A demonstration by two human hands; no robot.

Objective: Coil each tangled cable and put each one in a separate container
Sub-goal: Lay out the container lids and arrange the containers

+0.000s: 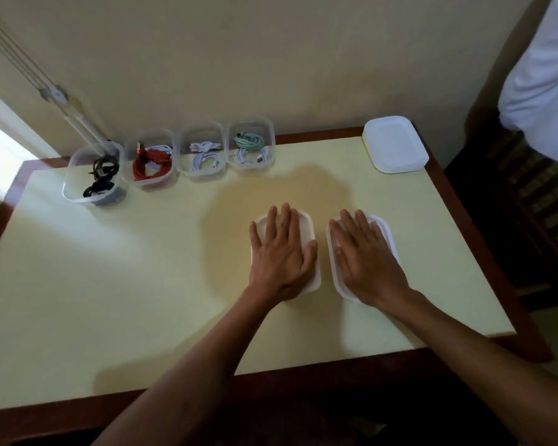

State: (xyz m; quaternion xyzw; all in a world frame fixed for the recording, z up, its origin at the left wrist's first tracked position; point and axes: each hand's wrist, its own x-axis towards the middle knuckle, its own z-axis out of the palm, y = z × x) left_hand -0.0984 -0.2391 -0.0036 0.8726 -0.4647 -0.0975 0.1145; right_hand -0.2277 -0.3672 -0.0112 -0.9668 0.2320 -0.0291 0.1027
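Observation:
Two white lidded containers lie side by side in the middle of the table. My left hand [282, 252] lies flat with straight fingers on the left one [314, 278]. My right hand [366, 257] lies flat on the right one [388, 235]. A row of several clear open containers stands along the far edge. They hold black cables [102, 178], a red cable [150, 165], white cables [205, 156], and a teal cable [250, 141] above a white one. What the two lidded containers hold is hidden.
A stack of white lids [395, 144] sits at the far right corner of the pale yellow table [110, 284]. A person in a white shirt [541, 78] stands beyond the right edge. A wall runs behind the containers.

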